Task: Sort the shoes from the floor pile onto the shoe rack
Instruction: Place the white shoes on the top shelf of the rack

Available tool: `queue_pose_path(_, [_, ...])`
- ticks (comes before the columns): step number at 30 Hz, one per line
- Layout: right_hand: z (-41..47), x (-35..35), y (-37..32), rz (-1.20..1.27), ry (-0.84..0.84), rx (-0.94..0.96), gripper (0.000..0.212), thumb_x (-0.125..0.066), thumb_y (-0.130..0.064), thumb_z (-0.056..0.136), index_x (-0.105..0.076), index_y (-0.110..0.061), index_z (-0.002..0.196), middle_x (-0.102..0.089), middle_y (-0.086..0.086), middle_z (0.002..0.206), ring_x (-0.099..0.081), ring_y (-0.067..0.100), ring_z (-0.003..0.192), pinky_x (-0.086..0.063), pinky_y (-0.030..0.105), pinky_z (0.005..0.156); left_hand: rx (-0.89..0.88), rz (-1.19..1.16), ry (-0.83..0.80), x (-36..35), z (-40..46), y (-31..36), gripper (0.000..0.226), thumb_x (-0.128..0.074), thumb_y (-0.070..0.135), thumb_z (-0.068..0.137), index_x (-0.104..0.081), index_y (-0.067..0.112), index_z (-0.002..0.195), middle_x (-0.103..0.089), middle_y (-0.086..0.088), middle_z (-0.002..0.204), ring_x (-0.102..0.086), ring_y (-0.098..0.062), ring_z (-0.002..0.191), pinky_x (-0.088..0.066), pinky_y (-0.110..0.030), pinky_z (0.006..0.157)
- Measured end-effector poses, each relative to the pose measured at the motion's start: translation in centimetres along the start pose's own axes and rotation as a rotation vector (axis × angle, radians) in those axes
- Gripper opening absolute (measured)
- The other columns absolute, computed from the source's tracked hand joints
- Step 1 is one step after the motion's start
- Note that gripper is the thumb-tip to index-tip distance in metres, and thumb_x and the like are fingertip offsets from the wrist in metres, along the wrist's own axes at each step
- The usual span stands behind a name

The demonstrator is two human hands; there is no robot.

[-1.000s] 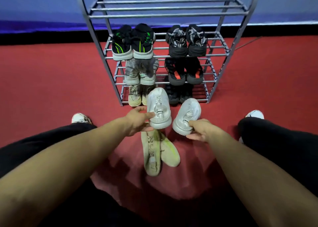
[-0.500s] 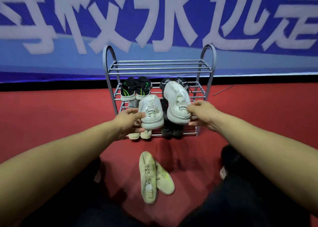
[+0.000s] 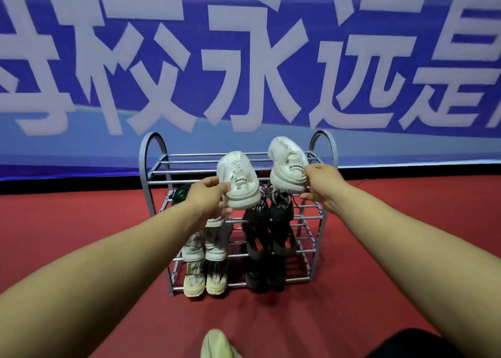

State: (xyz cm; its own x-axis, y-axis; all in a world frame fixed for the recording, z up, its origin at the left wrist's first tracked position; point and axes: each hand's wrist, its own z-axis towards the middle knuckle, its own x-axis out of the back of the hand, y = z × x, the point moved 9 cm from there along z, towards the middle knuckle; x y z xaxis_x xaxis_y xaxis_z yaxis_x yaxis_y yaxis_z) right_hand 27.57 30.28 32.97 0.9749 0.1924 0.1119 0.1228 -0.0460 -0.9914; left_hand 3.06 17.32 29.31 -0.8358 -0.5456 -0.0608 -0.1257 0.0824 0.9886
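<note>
I hold a pair of white sneakers up in front of the grey metal shoe rack (image 3: 150, 167). My left hand (image 3: 208, 195) grips the heel of the left white sneaker (image 3: 238, 181). My right hand (image 3: 321, 185) grips the heel of the right white sneaker (image 3: 288, 165), which is higher, level with the rack's bare top shelf. Below sit black-and-green sneakers (image 3: 179, 195), mostly hidden by my left arm, grey sneakers (image 3: 206, 246), beige sneakers (image 3: 204, 279) and black shoes (image 3: 268, 238). A pale yellow shoe (image 3: 217, 344) lies on the floor at the bottom edge.
The rack stands on red carpet (image 3: 67, 235) against a blue banner (image 3: 244, 59) with large white characters. My dark trouser leg (image 3: 412, 344) shows at the bottom right. Open carpet lies left and right of the rack.
Both hands have lifted the white sneakers from floor level up to the top of the rack. My view has tilted upward, so the pale yellow shoes have slid to the bottom edge.
</note>
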Motion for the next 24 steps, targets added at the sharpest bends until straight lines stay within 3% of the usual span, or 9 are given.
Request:
queue_pose_path(2, [3.1,-0.1,-0.6,-0.034,0.018,0.006,0.018,-0.047,-0.018,0.096,-0.062,-0.017,0.087,-0.059,0.004,0.079,-0.058,0.016,0.056,-0.056,0.028,0.046,-0.011,-0.004,0.026,-1.4,3.0,0.5,0.035,-0.061,0.014,0.091,-0.056,0.012,0.126,-0.063,-0.017,0.113,-0.065,-0.023,0.06,-0.053,-0.025,0.042])
queue_pose_path(6, [8.4,-0.9,-0.9,-0.088,0.025,0.011,0.02,-0.044,-0.017,0.097,-0.064,-0.013,0.1,-0.06,0.005,0.08,-0.059,0.018,0.056,-0.057,0.028,0.047,-0.033,0.008,0.078,-4.0,8.6,1.7,0.029,-0.056,0.016,0.092,-0.061,0.011,0.12,-0.059,-0.004,0.08,-0.054,-0.006,0.036,-0.051,-0.023,0.042])
queue_pose_path(8, [10.7,-1.4,-0.7,-0.104,0.03,0.0,0.021,-0.043,-0.017,0.097,-0.063,-0.012,0.102,-0.059,0.004,0.081,-0.059,0.02,0.058,-0.057,0.029,0.048,-0.048,0.041,0.092,-5.1,11.2,2.3,0.031,-0.055,0.015,0.092,-0.059,0.012,0.122,-0.061,-0.004,0.083,-0.055,-0.008,0.042,-0.052,-0.023,0.043])
queue_pose_path(11, [13.5,-1.8,-0.2,-0.142,0.041,-0.019,0.02,-0.04,-0.014,0.098,-0.06,-0.012,0.1,-0.057,0.005,0.077,-0.056,0.022,0.051,-0.05,0.023,0.035,-0.046,0.065,0.084,-6.7,14.4,2.2,0.035,-0.056,0.01,0.089,-0.058,0.014,0.125,-0.066,-0.009,0.098,-0.06,-0.015,0.055,-0.056,-0.03,0.045])
queue_pose_path(14, [15.9,-1.7,0.4,-0.226,0.029,-0.038,0.021,-0.037,-0.012,0.098,-0.058,-0.013,0.104,-0.057,0.006,0.079,-0.054,0.022,0.047,-0.047,0.021,0.031,-0.005,0.117,0.064,-7.7,16.8,1.2,0.035,-0.054,0.008,0.09,-0.058,0.015,0.124,-0.065,-0.006,0.095,-0.061,-0.017,0.06,-0.061,-0.038,0.055])
queue_pose_path(17, [17.6,-1.6,1.3,-0.309,-0.038,-0.055,0.02,-0.037,-0.013,0.099,-0.055,-0.011,0.108,-0.058,0.01,0.09,-0.056,0.02,0.052,-0.051,0.024,0.035,-0.009,0.168,0.065,-8.0,18.4,0.8,0.033,-0.052,0.008,0.09,-0.061,0.018,0.12,-0.066,-0.007,0.096,-0.061,-0.017,0.058,-0.059,-0.034,0.05])
queue_pose_path(20, [18.1,-1.5,1.6,-0.383,-0.05,-0.047,0.02,-0.038,-0.015,0.098,-0.056,-0.01,0.104,-0.058,0.009,0.083,-0.056,0.02,0.048,-0.053,0.028,0.042,-0.054,0.265,0.025,-8.6,18.7,1.4,0.028,-0.05,0.006,0.088,-0.065,0.022,0.105,-0.067,-0.004,0.086,-0.059,-0.013,0.053,-0.049,-0.021,0.041])
queue_pose_path(24, [17.8,-1.7,1.0,-0.572,-0.06,0.032,0.019,-0.041,-0.016,0.095,-0.059,-0.011,0.091,-0.058,0.009,0.083,-0.052,0.021,0.061,-0.046,0.026,0.048,-0.093,0.37,0.007,-8.6,18.6,1.7,0.031,-0.047,0.005,0.088,-0.066,0.022,0.105,-0.067,-0.002,0.08,-0.06,-0.013,0.053,-0.047,-0.018,0.04])
